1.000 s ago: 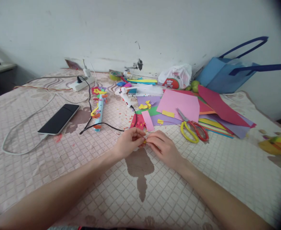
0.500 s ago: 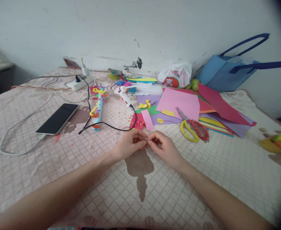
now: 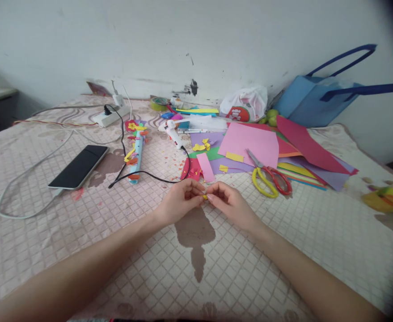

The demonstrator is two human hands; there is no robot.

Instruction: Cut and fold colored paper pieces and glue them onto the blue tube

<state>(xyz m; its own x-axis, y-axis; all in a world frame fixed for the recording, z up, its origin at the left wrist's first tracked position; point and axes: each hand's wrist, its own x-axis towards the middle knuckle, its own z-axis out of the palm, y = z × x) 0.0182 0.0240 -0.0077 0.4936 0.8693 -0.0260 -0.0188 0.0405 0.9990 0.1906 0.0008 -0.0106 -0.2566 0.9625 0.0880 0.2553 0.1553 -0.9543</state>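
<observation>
My left hand (image 3: 183,201) and my right hand (image 3: 230,203) meet at the middle of the table, fingertips pinched together. Between them is a small yellow piece (image 3: 205,197), mostly hidden by the fingers. Just beyond the hands lie a pink paper strip (image 3: 205,167) and a red paper (image 3: 191,170) with small scraps on it. Scissors with yellow and red handles (image 3: 265,183) rest to the right of my right hand, their blades over a large pink sheet (image 3: 250,143).
A white glue gun (image 3: 173,135) with a black cord lies behind the hands. Left are a decorated light-blue strip (image 3: 137,156), a phone (image 3: 79,167) on a cable and a power strip (image 3: 111,117). A blue bag (image 3: 313,100) stands at the back right.
The yellow piece now shows between my fingertips, where it was hidden before. My fingers have shifted slightly around it. The view has moved a little.
</observation>
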